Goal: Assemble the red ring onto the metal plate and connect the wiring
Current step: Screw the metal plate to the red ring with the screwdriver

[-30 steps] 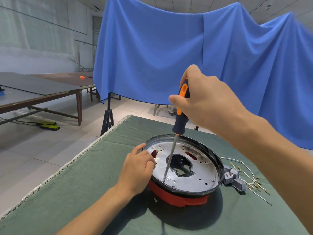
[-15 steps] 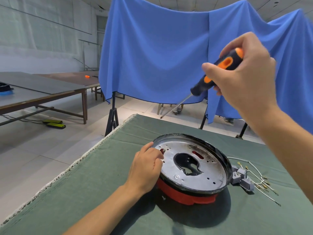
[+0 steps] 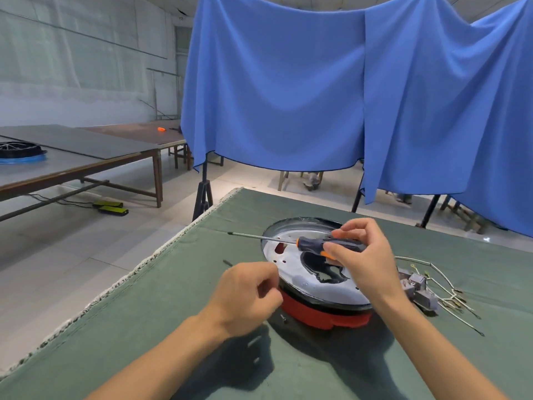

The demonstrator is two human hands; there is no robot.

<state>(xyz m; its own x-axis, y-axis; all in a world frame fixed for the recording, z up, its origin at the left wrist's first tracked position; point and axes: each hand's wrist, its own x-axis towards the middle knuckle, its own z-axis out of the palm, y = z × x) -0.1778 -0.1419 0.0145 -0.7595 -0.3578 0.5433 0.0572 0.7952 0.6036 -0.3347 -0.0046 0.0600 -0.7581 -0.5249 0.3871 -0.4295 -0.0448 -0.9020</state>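
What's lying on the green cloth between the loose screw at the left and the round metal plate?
In the head view, only bare green cloth lies between the small dark screw and the round metal plate.

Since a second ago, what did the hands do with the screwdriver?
The right hand lifted the screwdriver out of the metal plate, raised it, then brought it down; now it lies nearly level over the plate, tip pointing left. The left hand came off the plate's rim and now hovers beside it with curled fingers. The plate on the red ring and the wiring stayed put.
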